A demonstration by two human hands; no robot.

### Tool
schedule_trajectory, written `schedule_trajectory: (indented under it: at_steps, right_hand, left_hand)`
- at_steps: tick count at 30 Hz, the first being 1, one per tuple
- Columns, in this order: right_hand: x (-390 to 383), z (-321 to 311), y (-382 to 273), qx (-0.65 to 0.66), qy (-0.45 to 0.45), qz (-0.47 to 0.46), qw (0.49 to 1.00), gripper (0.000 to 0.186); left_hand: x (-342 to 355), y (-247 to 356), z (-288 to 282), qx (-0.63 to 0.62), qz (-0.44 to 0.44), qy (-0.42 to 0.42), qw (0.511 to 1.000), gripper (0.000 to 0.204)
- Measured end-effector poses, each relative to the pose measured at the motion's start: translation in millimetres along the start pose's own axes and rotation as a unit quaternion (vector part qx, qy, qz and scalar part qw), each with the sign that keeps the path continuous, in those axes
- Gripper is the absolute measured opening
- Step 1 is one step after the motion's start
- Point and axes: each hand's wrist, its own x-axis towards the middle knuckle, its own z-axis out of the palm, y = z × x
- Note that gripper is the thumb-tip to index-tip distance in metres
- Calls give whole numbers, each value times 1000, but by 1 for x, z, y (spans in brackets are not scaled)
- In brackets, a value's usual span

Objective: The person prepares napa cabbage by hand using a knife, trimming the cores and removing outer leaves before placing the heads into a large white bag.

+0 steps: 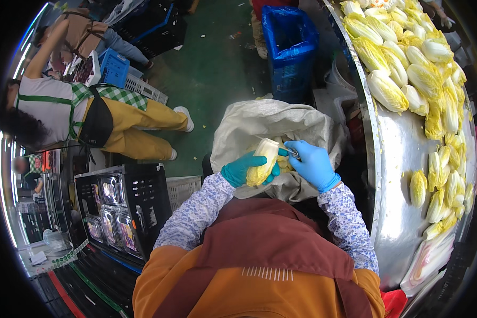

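Left fingers [255,160] around cabbage [261,170], right fingers [299,147] gripping knife [295,154]

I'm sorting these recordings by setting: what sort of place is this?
Probably a vegetable packing or trimming workshop: heaped cabbages lie on a metal table, a black crate holds clear packs, and the person's gloved left hand grips another cabbage.

See a metal table [395,159] at right, loaded with yellow-white cabbages [424,77], heaped thickest at the far end and sparser nearer, with apparently a plastic bag [429,259] at the near end
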Motion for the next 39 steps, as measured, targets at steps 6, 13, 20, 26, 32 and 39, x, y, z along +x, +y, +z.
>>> schedule_trajectory:
  at_steps: [6, 13, 20, 26, 32, 39]
  right_hand:
    - [-1, 6, -4, -157, -14, -58, 986, 42]
    - [-2, 8, -16, -207, 3, -54, 977, 44]
    - [-7, 21, -4, -189, 19, -61, 980, 44]
    - [-45, 59, 79, -207, -109, 102, 967, 20]
    - [-36, 51, 45, -45, 7, 183, 982, 24]
    - [-13, 56, 51, 20, 31, 243, 969, 25]
  left_hand:
    - [-6, -3, -2, 5, 9, -59, 998, 64]
    - [-10, 2, 1, 1, 12, -77, 997, 64]
    - [-13, 4, 2, 35, -2, -3, 999, 64]
    - [-20, 26, 12, 115, -34, -123, 985, 62]
    - [-19, 17, 2, 70, 18, -92, 993, 66]
    - [29, -3, -11, -193, 116, 15, 974, 61]
